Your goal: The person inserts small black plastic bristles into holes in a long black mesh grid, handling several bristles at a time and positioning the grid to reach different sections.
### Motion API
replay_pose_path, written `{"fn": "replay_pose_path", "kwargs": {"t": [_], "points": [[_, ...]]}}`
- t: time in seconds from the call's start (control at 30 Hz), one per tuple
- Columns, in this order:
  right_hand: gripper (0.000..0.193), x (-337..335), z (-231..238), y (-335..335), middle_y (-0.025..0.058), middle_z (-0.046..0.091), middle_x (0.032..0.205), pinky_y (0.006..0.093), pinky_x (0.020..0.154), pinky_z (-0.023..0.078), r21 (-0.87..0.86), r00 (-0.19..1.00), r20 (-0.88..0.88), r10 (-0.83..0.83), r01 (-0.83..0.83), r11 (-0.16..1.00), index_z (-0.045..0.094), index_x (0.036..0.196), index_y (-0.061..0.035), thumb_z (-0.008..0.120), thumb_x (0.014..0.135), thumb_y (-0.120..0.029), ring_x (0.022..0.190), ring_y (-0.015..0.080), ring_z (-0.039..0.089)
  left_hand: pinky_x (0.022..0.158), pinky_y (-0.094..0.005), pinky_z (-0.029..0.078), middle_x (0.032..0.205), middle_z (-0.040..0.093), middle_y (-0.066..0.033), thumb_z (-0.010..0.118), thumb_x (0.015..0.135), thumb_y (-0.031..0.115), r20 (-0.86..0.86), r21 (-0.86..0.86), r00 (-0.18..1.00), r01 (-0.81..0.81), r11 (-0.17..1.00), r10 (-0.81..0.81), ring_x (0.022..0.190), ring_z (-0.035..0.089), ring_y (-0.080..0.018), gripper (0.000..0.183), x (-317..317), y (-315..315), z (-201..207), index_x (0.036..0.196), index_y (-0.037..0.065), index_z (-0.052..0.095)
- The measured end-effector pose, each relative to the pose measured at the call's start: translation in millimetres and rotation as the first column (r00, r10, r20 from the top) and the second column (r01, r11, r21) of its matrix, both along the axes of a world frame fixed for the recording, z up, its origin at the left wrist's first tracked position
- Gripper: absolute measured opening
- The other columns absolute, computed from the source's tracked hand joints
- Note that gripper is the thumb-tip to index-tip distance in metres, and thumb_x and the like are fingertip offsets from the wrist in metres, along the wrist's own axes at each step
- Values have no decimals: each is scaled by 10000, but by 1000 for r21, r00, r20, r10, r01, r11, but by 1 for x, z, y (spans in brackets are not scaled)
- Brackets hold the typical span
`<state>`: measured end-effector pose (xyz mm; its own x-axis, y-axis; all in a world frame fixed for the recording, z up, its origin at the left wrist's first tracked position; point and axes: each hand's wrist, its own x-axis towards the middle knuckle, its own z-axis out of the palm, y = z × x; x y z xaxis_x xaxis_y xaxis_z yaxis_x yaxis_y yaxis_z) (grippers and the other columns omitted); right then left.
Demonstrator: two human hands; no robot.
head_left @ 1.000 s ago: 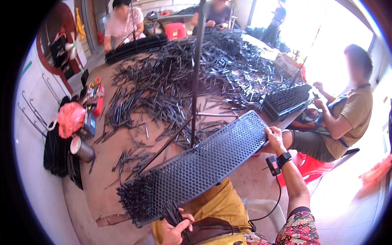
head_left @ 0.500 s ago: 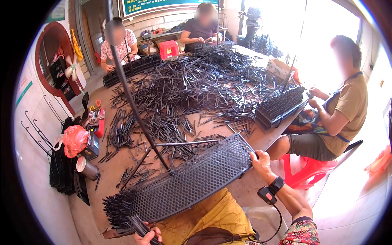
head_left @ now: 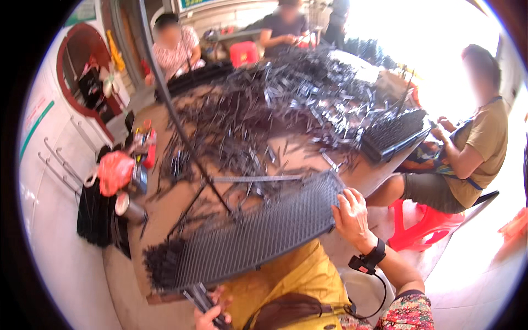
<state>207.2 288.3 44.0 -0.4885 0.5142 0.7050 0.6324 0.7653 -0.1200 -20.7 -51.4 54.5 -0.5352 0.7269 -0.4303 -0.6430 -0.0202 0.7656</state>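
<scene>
Hanging beyond the tray (head_left: 258,231), a green sign (head_left: 193,4) shows cropped lettering

Left hand (head_left: 205,319): cut off by lower edge
Held sticks (head_left: 198,296): partly hidden by that hand
Tray (head_left: 264,228): surface blurred into streaks
Heap (head_left: 242,115): largely blurred
Pole (head_left: 168,100): top cut off above

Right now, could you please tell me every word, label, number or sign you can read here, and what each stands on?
None can be read clearly.
Green sign, back wall: cut off, blurred.
Green-striped sign, left wall: too blurred.
Dark box beside the red bag: too small.
Black wrist device: reddish patch, too small.
</scene>
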Motion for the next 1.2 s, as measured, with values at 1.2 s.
{"fn": "replay_pose_path", "kwargs": {"t": [1.2], "points": [[224,-105,17,-159,116,620,919,254,664,523,-649,753,-658,16,-557,-518,492,1026,66,536,813,11,827,155,619,499,-258,494,1399,290,-194,633,682,44,28,242,967,241,940,-255,1168,466,-296,404,12,46,6,1055,42,478]]}}
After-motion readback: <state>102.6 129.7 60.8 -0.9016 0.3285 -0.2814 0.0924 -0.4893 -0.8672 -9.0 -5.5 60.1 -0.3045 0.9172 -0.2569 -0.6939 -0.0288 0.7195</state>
